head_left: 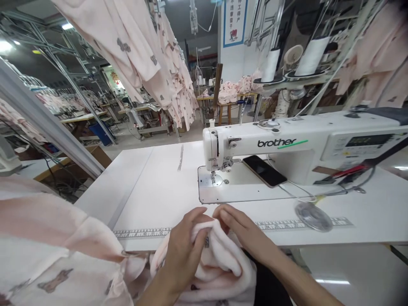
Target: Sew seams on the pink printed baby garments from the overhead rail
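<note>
Pink fleece garment (pixel 219 267), both hands pinching its top edge, left hand (pixel 183 250), right hand (pixel 245 233)

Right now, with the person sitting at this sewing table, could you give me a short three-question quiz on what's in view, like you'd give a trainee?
1. What lies on the flat bed of the sewing machine?
A) a pair of scissors
B) a dark phone
C) a coffee cup

2. True or false: the left hand and the right hand both hold the pink fleece fabric at the near edge of the table.

3. Fill in the blank: the brand word printed on the machine's arm reads ____.

Key: 1 B; 2 true; 3 brother.
</note>
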The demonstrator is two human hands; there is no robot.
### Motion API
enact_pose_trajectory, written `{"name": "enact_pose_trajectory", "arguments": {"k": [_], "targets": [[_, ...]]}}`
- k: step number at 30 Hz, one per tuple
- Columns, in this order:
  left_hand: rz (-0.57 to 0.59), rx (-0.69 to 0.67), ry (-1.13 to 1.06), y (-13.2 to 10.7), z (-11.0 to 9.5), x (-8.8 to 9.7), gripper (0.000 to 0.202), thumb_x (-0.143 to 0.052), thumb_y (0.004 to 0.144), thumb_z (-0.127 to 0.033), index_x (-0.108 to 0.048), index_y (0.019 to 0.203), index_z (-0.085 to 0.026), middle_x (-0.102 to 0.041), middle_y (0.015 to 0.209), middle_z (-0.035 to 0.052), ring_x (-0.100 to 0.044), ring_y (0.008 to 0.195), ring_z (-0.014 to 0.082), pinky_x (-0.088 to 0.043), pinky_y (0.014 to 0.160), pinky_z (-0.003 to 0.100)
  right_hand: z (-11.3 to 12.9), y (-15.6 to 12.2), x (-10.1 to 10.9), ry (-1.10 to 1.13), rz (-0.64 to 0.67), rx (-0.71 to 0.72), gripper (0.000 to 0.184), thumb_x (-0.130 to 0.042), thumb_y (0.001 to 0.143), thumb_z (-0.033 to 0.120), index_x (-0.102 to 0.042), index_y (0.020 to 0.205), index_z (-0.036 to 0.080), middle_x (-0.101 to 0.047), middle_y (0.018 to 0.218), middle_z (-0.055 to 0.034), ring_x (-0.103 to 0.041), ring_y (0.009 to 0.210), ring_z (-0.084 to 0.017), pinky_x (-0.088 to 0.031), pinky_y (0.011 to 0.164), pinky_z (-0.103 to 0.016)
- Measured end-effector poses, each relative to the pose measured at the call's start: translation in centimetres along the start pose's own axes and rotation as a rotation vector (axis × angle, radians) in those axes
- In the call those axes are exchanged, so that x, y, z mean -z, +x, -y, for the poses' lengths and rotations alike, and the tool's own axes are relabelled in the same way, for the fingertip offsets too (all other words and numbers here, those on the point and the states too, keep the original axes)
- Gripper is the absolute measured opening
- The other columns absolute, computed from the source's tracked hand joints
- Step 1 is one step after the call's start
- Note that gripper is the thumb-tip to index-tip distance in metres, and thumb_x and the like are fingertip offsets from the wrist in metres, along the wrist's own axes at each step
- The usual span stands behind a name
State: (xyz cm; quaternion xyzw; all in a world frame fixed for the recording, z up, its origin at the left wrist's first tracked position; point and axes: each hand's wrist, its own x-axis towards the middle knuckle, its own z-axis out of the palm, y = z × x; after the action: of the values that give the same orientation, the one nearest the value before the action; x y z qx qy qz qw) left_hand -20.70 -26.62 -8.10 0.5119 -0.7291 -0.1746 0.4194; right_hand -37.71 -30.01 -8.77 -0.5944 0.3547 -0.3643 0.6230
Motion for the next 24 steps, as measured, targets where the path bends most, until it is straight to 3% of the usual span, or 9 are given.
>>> {"name": "enact_pose_trajectory", "arguments": {"k": [3,5,8,11,14,17,19,22,24], "targets": [[-0.072,0.051,-0.016,0.3,0.0,-0.2,0.031,-0.05,0.086,-0.017,-0.048,0.113,-0.03,-0.065,0.096,-0.0056,-0.062,0.088,0.0087,-0.047,0.078,0.019,0.3,-1.5,-1.0,-0.238,-0.189,0.103,0.015,-0.051,0.086,0.036,-0.052,0.085,0.021,-0.054,0.074,0.003,-0.048,0.069,-0.013,-0.037,0.064,-0.023],[-0.027,0.101,-0.041,0.9,-0.4,0.0,0.026,-0.051,0.086,-0.02,-0.052,0.11,-0.028,-0.065,0.096,-0.004,-0.061,0.088,0.0099,-0.047,0.078,0.02,0.4,-2.0,-1.1,-0.331,-0.208,0.137,0.009,-0.052,0.087,0.03,-0.054,0.085,0.021,-0.056,0.074,0.0033,-0.05,0.067,-0.013,-0.036,0.062,-0.023],[0.198,0.191,-0.13,2.1,-1.2,0.9,0.025,-0.05,0.088,-0.028,-0.057,0.112,-0.028,-0.062,0.1,-0.0014,-0.059,0.092,0.0113,-0.046,0.08,0.02,1.1,-1.7,0.0,-0.366,-0.078,0.237,0.018,-0.042,0.093,0.027,-0.058,0.088,0.022,-0.06,0.081,0.0019,-0.055,0.075,-0.013,-0.038,0.068,-0.023],[0.414,0.169,-0.186,3.4,-1.9,1.7,0.032,-0.043,0.091,-0.03,-0.055,0.121,-0.03,-0.057,0.116,0.0003,-0.054,0.106,0.0125,-0.041,0.092,0.022,2.1,-0.7,1.6,-0.383,0.086,0.262,0.021,-0.04,0.095,0.027,-0.059,0.087,0.022,-0.061,0.087,0.0015,-0.056,0.083,-0.014,-0.038,0.075,-0.023],[0.422,0.183,-0.184,4.7,-1.8,1.7,0.029,-0.042,0.092,-0.029,-0.06,0.114,-0.028,-0.062,0.113,-0.0001,-0.055,0.105,0.0138,-0.04,0.092,0.023,2.5,0.6,2.7,-0.418,0.079,0.204,0.024,-0.041,0.094,0.029,-0.058,0.08,0.02,-0.059,0.08,0.0018,-0.054,0.077,-0.014,-0.037,0.07,-0.023],[0.379,0.228,-0.138,6.9,-0.5,0.8,0.023,-0.046,0.088,-0.031,-0.066,0.099,-0.023,-0.067,0.094,-0.0006,-0.06,0.086,0.0148,-0.044,0.076,0.022,1.6,2.6,3.6,-0.341,-0.101,0.098,0.024,-0.052,0.086,0.036,-0.055,0.07,0.018,-0.05,0.064,0.0037,-0.048,0.063,-0.013,-0.034,0.057,-0.022],[0.422,0.236,-0.103,8.9,1.2,-0.3,0.025,-0.047,0.087,-0.034,-0.065,0.089,-0.018,-0.067,0.083,0.0004,-0.06,0.077,0.0156,-0.043,0.067,0.023,0.6,4.4,4.5,-0.335,-0.203,0.05,0.023,-0.057,0.081,0.039,-0.055,0.072,0.018,-0.048,0.061,0.0045,-0.047,0.06,-0.012,-0.032,0.053,-0.021],[0.542,0.224,0.018,11.9,4.3,-2.3,0.028,-0.044,0.085,-0.035,-0.063,0.079,-0.015,-0.063,0.072,0.0015,-0.058,0.07,0.0163,-0.04,0.06,0.023,-0.8,7.6,5.9,-0.586,-0.267,-0.036,0.02,-0.054,0.08,0.035,-0.053,0.069,0.019,-0.052,0.062,0.0034,-0.049,0.061,-0.013,-0.031,0.053,-0.022],[0.555,0.21,0.111,13.3,6.1,-3.6,0.027,-0.042,0.084,-0.033,-0.062,0.078,-0.015,-0.061,0.073,0.0023,-0.057,0.072,0.017,-0.04,0.062,0.024,-1.5,9.6,6.7,-0.737,-0.285,-0.098,0.019,-0.055,0.077,0.03,-0.05,0.063,0.019,-0.054,0.061,0.0024,-0.05,0.062,-0.015,-0.03,0.055,-0.023]]}}
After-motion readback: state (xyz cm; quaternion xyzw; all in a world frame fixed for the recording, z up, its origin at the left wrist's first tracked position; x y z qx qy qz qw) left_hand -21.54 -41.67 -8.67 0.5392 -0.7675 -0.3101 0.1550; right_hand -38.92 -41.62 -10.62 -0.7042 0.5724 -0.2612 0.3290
